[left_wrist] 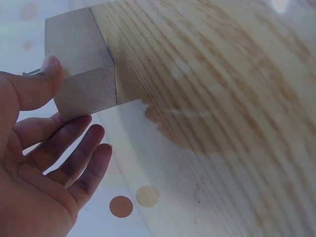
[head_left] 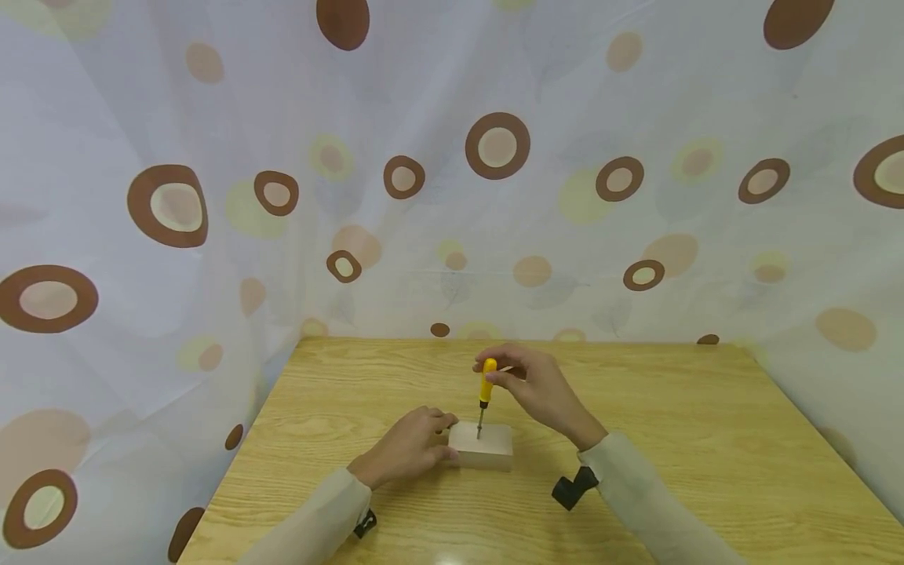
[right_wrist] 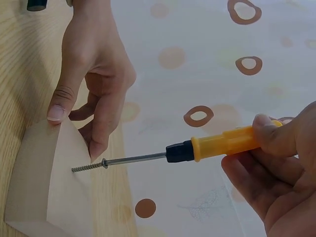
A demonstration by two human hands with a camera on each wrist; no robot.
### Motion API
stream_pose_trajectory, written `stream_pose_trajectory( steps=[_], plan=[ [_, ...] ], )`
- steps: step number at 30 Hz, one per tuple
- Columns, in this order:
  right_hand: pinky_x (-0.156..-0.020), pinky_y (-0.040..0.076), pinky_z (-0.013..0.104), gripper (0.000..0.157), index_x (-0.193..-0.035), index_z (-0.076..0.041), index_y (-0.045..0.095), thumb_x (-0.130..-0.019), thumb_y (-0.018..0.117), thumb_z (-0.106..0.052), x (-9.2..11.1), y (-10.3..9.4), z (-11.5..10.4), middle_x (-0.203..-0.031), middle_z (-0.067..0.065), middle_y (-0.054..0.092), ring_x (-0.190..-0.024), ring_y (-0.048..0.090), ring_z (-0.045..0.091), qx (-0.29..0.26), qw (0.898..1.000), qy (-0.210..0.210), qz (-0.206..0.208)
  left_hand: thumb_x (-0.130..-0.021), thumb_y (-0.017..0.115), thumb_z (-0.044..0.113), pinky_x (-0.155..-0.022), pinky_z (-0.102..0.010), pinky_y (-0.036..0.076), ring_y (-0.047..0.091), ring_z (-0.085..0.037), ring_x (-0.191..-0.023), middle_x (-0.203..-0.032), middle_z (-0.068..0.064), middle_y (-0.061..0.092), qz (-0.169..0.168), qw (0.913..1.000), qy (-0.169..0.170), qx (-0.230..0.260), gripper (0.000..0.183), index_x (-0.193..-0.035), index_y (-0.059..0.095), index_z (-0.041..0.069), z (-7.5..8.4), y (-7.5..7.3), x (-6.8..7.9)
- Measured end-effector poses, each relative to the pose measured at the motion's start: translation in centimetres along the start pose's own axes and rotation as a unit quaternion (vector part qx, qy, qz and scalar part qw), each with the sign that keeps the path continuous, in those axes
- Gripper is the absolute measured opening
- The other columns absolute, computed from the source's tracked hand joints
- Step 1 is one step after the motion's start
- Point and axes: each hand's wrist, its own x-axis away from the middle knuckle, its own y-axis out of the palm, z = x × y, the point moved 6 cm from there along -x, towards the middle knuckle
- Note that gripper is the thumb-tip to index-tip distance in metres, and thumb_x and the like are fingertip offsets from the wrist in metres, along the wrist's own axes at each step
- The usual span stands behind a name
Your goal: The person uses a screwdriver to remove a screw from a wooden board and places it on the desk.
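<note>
A pale wooden block [head_left: 487, 455] lies on the table, with a screw [right_wrist: 89, 167] standing in its top face, most of the thread showing. My left hand [head_left: 413, 447] grips the block's left end between thumb and fingers, as the left wrist view [left_wrist: 81, 44] also shows around the wooden block. My right hand [head_left: 540, 392] pinches the yellow handle of a screwdriver [right_wrist: 222, 145] near its top end. The screwdriver stands nearly upright over the block, its tip at the screw head.
A wood-grain table [head_left: 657, 439] spreads around the block. Behind it and at both sides hangs a white curtain [head_left: 452, 220] with brown, tan and yellow spots. Black straps with small mounts [head_left: 574, 488] sit at the wrists.
</note>
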Motion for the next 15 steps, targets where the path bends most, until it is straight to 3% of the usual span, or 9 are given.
stream_pose_trajectory(
  steps=[3,8,15],
  plan=[
    [-0.08,0.059,0.031,0.025,-0.123,-0.021,0.072,-0.098,0.072,-0.018,0.02,0.05,0.17,-0.111,-0.004,0.073,-0.094,0.069,0.015,0.005,1.0,0.006,-0.002,-0.096,0.074,0.036,-0.099,-0.041,0.053,0.061,-0.024,-0.121,-0.137,-0.009,0.065,0.001,1.0,0.0,-0.001,0.055,-0.139,0.063,0.003,0.06,-0.08,0.02],
    [-0.078,0.059,0.032,0.028,-0.117,-0.019,0.074,-0.091,0.08,-0.025,0.19,-0.31,0.38,-0.099,-0.004,0.073,-0.085,0.07,0.016,0.004,0.999,0.025,0.028,-0.096,0.074,0.036,-0.097,-0.041,0.054,0.062,-0.024,-0.119,-0.136,-0.01,0.066,0.002,1.0,0.003,-0.002,0.054,-0.138,0.063,0.002,0.2,-0.15,0.04],
    [-0.083,0.06,0.036,0.026,-0.119,-0.009,0.07,-0.094,0.076,-0.011,0.13,-0.25,-0.2,-0.109,0.004,0.075,-0.097,0.071,0.024,-0.004,0.999,0.024,0.021,-0.095,0.075,0.036,-0.096,-0.041,0.054,0.062,-0.024,-0.119,-0.136,-0.01,0.066,0.0,1.0,-0.001,-0.001,0.055,-0.138,0.064,0.002,0.15,-0.1,-0.03]
  ],
)
